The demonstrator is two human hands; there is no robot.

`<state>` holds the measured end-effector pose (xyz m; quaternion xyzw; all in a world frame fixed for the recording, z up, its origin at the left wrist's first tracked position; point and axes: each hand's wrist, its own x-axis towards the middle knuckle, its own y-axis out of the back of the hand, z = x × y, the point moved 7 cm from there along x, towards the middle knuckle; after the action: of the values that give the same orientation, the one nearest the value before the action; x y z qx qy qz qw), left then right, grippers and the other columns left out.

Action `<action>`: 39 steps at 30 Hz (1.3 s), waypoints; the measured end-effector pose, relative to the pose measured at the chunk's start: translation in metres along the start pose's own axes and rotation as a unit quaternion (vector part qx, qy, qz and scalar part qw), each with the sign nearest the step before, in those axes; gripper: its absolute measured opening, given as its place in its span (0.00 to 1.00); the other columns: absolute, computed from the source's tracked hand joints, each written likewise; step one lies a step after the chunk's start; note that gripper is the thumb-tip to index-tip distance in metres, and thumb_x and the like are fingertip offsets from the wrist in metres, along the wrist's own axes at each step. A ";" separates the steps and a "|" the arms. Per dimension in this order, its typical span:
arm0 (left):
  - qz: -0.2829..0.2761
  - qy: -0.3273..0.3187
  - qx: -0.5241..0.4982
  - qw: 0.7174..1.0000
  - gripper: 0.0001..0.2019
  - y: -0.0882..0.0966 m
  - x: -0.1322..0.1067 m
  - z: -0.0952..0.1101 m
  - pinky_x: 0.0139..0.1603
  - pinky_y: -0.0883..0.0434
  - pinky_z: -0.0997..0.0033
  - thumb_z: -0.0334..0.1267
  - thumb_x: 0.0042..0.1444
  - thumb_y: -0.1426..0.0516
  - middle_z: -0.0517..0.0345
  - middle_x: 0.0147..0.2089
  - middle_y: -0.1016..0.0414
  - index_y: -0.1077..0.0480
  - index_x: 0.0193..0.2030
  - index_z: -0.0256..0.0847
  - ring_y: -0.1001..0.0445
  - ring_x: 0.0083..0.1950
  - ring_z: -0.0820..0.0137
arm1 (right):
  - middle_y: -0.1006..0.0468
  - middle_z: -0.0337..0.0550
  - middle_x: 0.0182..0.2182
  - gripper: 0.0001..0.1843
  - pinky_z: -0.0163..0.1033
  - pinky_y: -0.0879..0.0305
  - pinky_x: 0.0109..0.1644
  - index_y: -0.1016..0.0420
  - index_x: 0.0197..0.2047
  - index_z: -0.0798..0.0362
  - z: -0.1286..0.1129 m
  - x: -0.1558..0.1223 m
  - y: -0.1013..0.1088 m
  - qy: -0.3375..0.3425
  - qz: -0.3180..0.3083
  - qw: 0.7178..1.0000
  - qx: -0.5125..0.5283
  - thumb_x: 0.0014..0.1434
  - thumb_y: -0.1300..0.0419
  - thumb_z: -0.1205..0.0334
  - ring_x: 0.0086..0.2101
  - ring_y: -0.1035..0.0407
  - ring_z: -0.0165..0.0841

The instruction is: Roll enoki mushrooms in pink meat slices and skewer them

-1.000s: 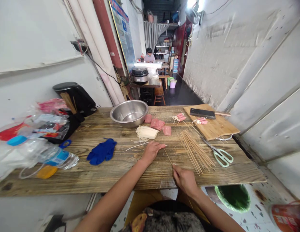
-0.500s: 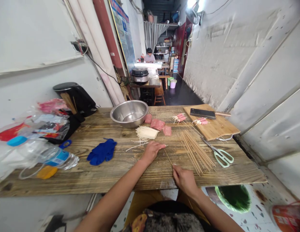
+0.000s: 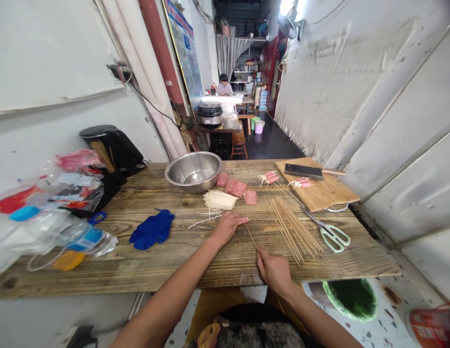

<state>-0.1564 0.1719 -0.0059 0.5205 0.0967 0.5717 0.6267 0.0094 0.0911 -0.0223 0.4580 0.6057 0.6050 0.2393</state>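
My left hand [image 3: 227, 228] is closed over a small pink meat roll [image 3: 243, 221], pressing it on the table; a white enoki end pokes out beyond the fingertips. Pinched in my right hand [image 3: 274, 268] is a thin bamboo skewer [image 3: 251, 236], its tip reaching to the roll. Whether the tip is inside the roll is hidden. Just beyond my left hand lie a bunch of enoki mushrooms [image 3: 220, 200] and several slices of pink meat [image 3: 235, 187]. To the right of my hands, many loose bamboo skewers [image 3: 293, 229] are fanned out.
Scissors [image 3: 332, 234] and a cutting board [image 3: 324, 193] with a cleaver [image 3: 304, 171] are at right. Finished skewered rolls [image 3: 270, 178] lie near the board. A steel bowl [image 3: 194, 186], blue gloves [image 3: 152, 229] and a water bottle [image 3: 87, 239] stand or lie leftward. A person [image 3: 224, 87] sits far back.
My right hand has shifted slightly left with the skewer, closer to the roll. My left hand stays in place on the meat roll.
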 end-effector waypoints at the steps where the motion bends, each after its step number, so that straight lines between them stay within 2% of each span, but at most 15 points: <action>1: -0.003 0.000 -0.003 1.000 0.19 0.000 0.001 0.000 0.38 0.36 0.70 0.47 0.66 0.53 0.57 0.31 0.25 0.23 0.45 0.46 0.32 0.34 0.70 | 0.20 0.45 0.23 0.19 0.30 0.42 0.26 0.24 0.49 0.54 0.000 0.000 0.000 0.001 0.002 1.000 -0.001 0.63 0.53 0.63 0.20 0.28 0.31; 9: -0.037 -0.003 -0.005 0.999 0.19 -0.002 0.004 -0.001 0.39 0.36 0.70 0.47 0.67 0.55 0.57 0.32 0.23 0.23 0.46 0.47 0.30 0.35 0.70 | 0.21 0.44 0.21 0.17 0.31 0.44 0.25 0.24 0.46 0.55 -0.004 0.002 -0.003 0.003 -0.004 1.000 -0.004 0.62 0.52 0.66 0.21 0.28 0.31; 15: -0.037 -0.003 -0.012 0.999 0.18 -0.002 0.005 -0.001 0.40 0.37 0.69 0.47 0.66 0.54 0.57 0.33 0.22 0.23 0.45 0.47 0.29 0.36 0.70 | 0.21 0.44 0.22 0.16 0.31 0.45 0.25 0.24 0.45 0.55 -0.004 0.004 -0.008 -0.001 -0.012 1.000 0.001 0.63 0.52 0.66 0.21 0.28 0.32; 24: -0.047 -0.009 -0.010 0.999 0.20 -0.005 0.005 -0.005 0.38 0.38 0.70 0.47 0.67 0.55 0.57 0.32 0.23 0.23 0.46 0.46 0.31 0.33 0.70 | 0.21 0.45 0.22 0.17 0.32 0.43 0.25 0.27 0.50 0.57 -0.008 0.008 -0.010 -0.011 -0.020 1.000 -0.008 0.62 0.52 0.68 0.21 0.27 0.33; 31: -0.076 0.013 -0.011 0.997 0.22 -0.004 0.007 -0.002 0.39 0.39 0.70 0.49 0.67 0.57 0.56 0.34 0.23 0.23 0.45 0.44 0.31 0.35 0.70 | 0.22 0.42 0.20 0.11 0.31 0.46 0.23 0.26 0.43 0.56 -0.010 0.017 -0.013 -0.015 -0.031 0.999 -0.037 0.61 0.49 0.70 0.20 0.27 0.33; 39: -0.082 0.009 -0.018 0.996 0.22 -0.002 0.008 -0.001 0.39 0.39 0.70 0.48 0.67 0.57 0.56 0.33 0.24 0.23 0.45 0.44 0.31 0.35 0.69 | 0.21 0.45 0.21 0.12 0.31 0.46 0.23 0.26 0.44 0.57 -0.010 0.031 -0.015 -0.024 -0.062 0.997 -0.039 0.62 0.50 0.70 0.22 0.26 0.34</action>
<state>-0.1534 0.1797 -0.0046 0.4943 0.1348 0.5247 0.6799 -0.0173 0.1143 -0.0270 0.4244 0.6030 0.6007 0.3087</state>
